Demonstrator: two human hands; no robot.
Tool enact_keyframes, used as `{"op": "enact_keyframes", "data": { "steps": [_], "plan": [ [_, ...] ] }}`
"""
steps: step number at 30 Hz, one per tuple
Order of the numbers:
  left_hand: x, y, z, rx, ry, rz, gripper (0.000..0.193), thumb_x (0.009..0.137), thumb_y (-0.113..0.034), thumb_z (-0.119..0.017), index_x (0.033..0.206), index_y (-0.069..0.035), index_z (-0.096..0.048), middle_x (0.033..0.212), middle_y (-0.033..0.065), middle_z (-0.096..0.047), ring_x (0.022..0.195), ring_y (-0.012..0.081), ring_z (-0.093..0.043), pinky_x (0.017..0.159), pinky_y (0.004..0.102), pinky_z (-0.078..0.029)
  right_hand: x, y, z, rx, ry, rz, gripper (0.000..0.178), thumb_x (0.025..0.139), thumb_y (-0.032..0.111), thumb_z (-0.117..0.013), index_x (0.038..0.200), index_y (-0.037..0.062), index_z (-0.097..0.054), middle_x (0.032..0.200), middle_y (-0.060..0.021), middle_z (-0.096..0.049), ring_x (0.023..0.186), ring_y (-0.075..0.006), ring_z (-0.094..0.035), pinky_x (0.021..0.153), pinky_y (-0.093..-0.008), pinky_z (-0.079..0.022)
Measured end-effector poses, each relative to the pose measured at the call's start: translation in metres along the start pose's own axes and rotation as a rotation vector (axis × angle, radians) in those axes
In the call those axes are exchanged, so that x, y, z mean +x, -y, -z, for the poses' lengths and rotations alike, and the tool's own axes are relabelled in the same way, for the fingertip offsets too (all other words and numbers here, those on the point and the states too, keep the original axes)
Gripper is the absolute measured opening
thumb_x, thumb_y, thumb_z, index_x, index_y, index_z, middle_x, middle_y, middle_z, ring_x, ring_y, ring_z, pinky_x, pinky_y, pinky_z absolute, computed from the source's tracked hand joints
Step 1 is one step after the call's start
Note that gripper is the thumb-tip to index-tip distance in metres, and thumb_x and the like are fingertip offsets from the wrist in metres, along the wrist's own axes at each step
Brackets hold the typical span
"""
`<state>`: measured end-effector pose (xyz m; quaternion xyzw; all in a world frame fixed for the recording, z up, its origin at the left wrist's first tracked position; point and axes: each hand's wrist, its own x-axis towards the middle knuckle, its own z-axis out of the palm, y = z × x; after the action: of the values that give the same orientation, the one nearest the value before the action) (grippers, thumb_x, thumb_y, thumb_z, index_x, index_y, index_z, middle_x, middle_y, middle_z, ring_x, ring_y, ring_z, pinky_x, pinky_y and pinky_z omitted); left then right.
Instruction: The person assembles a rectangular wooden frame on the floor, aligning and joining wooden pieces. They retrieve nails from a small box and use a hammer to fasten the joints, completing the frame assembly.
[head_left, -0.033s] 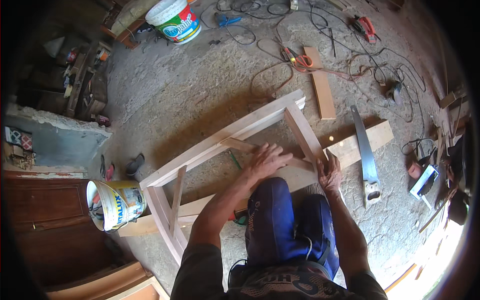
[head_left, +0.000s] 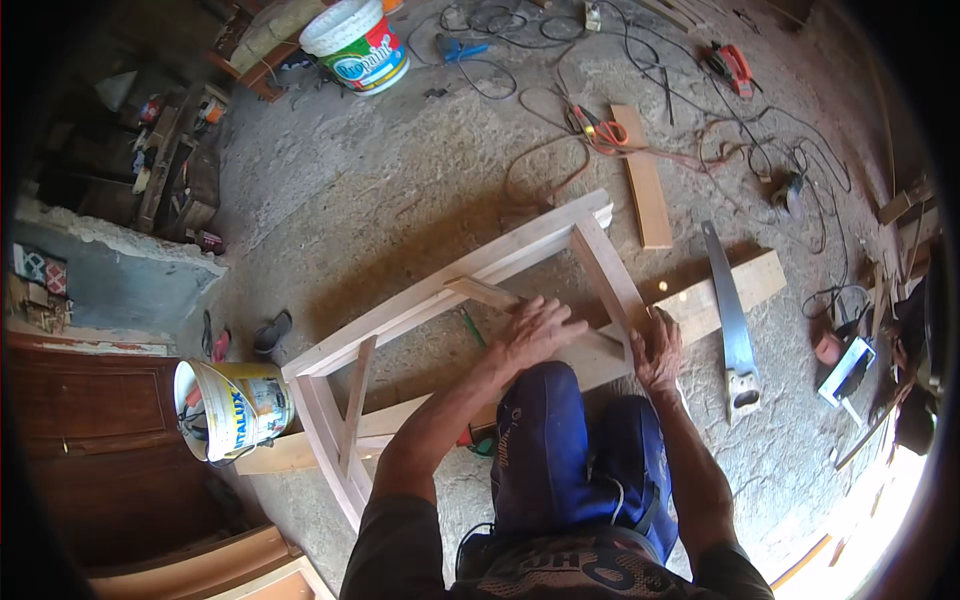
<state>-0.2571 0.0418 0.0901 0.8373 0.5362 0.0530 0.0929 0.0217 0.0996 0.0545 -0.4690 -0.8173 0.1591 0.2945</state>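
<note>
A pale wooden frame [head_left: 450,285] lies across a long board [head_left: 420,415] on the floor in front of my knees. Inside the frame, a short diagonal strip [head_left: 484,292] runs from the far rail toward the right crosspiece [head_left: 605,262]. My left hand [head_left: 540,332] rests over the middle of this strip, fingers stretched out and partly covering it. At the near end of the right crosspiece, my right hand [head_left: 658,352] holds the frame, its thumb side against the wood. Another diagonal strip [head_left: 357,405] sits in the left corner.
A handsaw [head_left: 733,320] lies across the long board at right. Beyond the frame are a loose plank [head_left: 642,185], orange-handled scissors [head_left: 603,133], tangled cables and a red power tool [head_left: 735,68]. Paint buckets stand at left [head_left: 262,410] and far off [head_left: 357,50].
The view has shifted slightly, so the frame appears a little lower. My left hand's fingers look a bit straighter over the strip; my right hand stays at the crosspiece.
</note>
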Motion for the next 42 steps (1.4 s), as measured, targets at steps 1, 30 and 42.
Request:
{"op": "enact_keyframes", "data": {
  "steps": [1, 30, 42],
  "plan": [
    [-0.007, -0.009, 0.017, 0.088, 0.037, -0.044, 0.035, 0.095, -0.032, -0.061, 0.129, -0.024, -0.064, 0.107, 0.0016, -0.064, 0.107, 0.0207, -0.059, 0.101, 0.0416, -0.042, 0.007, 0.018, 0.011, -0.004, 0.042, 0.122, 0.058, 0.096, 0.033, -0.065, 0.143, 0.0033, -0.05, 0.13, -0.0244, -0.059, 0.121, -0.0413, -0.058, 0.099, -0.0459, -0.049],
    [-0.013, -0.137, 0.152, -1.551, -1.231, 0.409, 0.023, 0.104, -0.024, -0.061, 0.106, -0.002, -0.068, 0.09, 0.0077, -0.072, 0.073, 0.0147, -0.07, 0.066, 0.03, -0.06, -0.131, 0.097, 0.061, 0.221, -0.09, -0.019, 0.079, 0.081, 0.009, -0.078, 0.151, 0.0051, -0.04, 0.121, -0.0261, -0.059, 0.107, -0.0446, -0.058, 0.091, -0.0491, -0.049],
    [0.014, -0.149, 0.168, -1.417, -0.95, 0.474, 0.028, 0.106, -0.033, -0.057, 0.09, -0.01, -0.059, 0.073, 0.0005, -0.061, 0.057, 0.0103, -0.062, 0.05, 0.0238, -0.052, -0.13, 0.089, 0.082, 0.29, -0.047, -0.105, 0.076, 0.084, 0.009, -0.075, 0.152, 0.0046, -0.04, 0.124, -0.0296, -0.059, 0.107, -0.0492, -0.06, 0.09, -0.0498, -0.052]
  ]
}}
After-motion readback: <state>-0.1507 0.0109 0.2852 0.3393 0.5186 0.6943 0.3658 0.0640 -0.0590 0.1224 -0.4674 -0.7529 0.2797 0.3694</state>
